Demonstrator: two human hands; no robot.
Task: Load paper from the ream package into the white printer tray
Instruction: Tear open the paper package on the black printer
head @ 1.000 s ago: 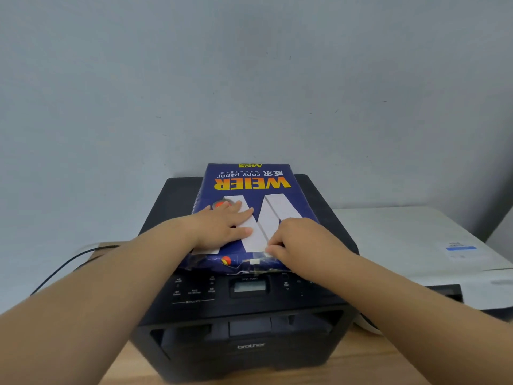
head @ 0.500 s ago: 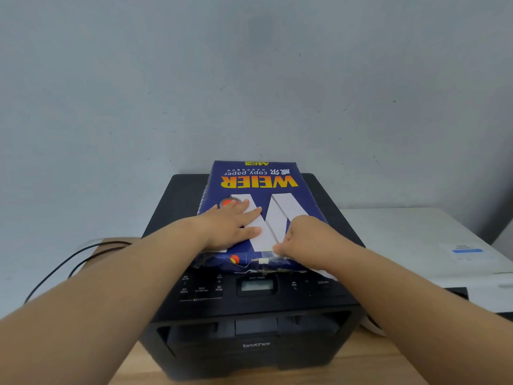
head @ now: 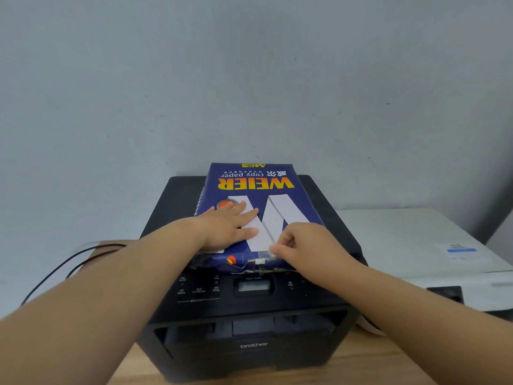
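A dark blue ream package (head: 258, 184) with yellow "WEIER" lettering lies flat on top of a black printer (head: 249, 337). My left hand (head: 230, 229) lies flat on the package's near left part, fingers spread. My right hand (head: 299, 243) is at the package's near edge, fingers curled and pinching at the torn, taped wrapper flap (head: 261, 261). A white printer (head: 416, 245) stands to the right of the black one; its tray is not visible.
The printers stand on a wooden table (head: 361, 368) against a grey wall. Black cables (head: 69, 262) run across the table's left end. A blue-marked label (head: 460, 251) sits on the white printer's lid.
My right hand has lifted slightly and its fingers have curled into a pinch at the wrapper's near edge. The left hand stays flat on the package.
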